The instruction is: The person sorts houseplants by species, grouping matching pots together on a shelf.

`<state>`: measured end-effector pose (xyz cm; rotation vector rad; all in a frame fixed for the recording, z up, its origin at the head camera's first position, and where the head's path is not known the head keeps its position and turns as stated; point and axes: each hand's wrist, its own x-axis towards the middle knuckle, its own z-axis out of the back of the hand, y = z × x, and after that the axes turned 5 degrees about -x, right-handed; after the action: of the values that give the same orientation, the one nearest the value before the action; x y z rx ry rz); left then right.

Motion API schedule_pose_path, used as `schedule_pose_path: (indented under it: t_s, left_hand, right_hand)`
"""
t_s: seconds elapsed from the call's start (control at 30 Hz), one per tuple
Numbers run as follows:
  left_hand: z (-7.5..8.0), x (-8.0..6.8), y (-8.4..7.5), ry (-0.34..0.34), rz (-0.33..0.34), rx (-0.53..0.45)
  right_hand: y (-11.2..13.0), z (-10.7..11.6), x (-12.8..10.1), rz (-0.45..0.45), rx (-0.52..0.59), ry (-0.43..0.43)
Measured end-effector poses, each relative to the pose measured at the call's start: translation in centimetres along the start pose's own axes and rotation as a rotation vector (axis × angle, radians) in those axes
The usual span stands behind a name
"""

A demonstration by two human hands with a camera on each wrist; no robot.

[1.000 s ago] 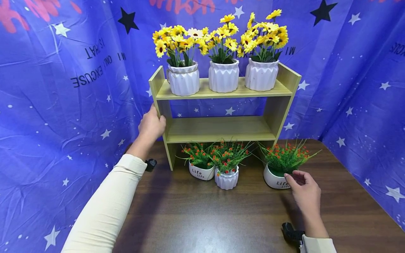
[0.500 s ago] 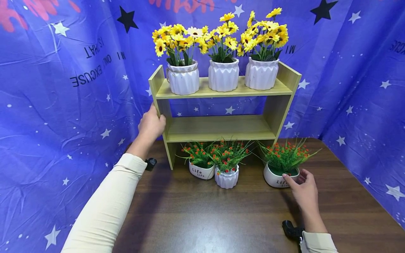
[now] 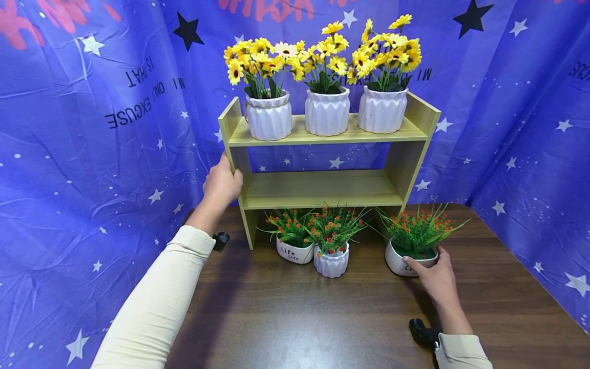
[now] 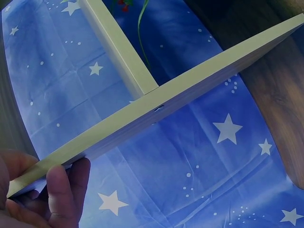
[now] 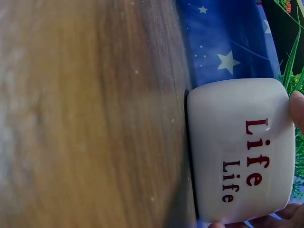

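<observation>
Since a second ago, only the right hand [image 3: 438, 277] has moved: it was hovering with spread fingers just short of the white pot [image 3: 400, 262] near the table's right edge, and now its thumb and fingers curl round that pot's rim and side. The right wrist view shows the pot [image 5: 242, 152] standing on the brown table [image 5: 85, 118], red "Life" lettering facing the camera, with a fingertip [image 5: 298, 110] pressed to its upper rim. Green sprigs with red berries [image 3: 417, 228] rise out of it.

The left hand [image 3: 223, 184] has stayed put, gripping the left side panel of the wooden shelf [image 3: 322, 188] at the table's back edge; in the left wrist view its fingers [image 4: 59, 197] wrap the panel's edge [image 4: 156, 107].

Three white ribbed vases of yellow flowers [image 3: 326, 110] stand in a row on the top shelf. Under the lower shelf, toward the middle of the table, a second "Life" pot [image 3: 295, 252] and a small ribbed pot [image 3: 331, 262] sit touching, both with red-berried greenery. Blue starry cloth [image 3: 92, 154] hangs behind and beside the table.
</observation>
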<state>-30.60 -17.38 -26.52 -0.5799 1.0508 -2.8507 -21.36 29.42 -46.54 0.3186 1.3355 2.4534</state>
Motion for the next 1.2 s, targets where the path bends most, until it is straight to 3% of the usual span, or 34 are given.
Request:
schedule_pose_path:
  t_s: [0.23, 0.7, 1.2]
  left_hand:
    - [0.0, -0.1, -0.2, -0.001, -0.002, -0.001]
    - [0.0, 0.0, -0.1, 0.007, 0.009, 0.002]
    - [-0.1, 0.1, -0.2, 0.007, 0.006, 0.006]
  right_hand:
    - [-0.2, -0.5, 0.4, 0.040, -0.001, 0.012]
    - [-0.2, -1.0, 0.5, 0.005, -0.020, 0.014]
    - [1.5, 0.4, -1.4, -0.018, -0.026, -0.110]
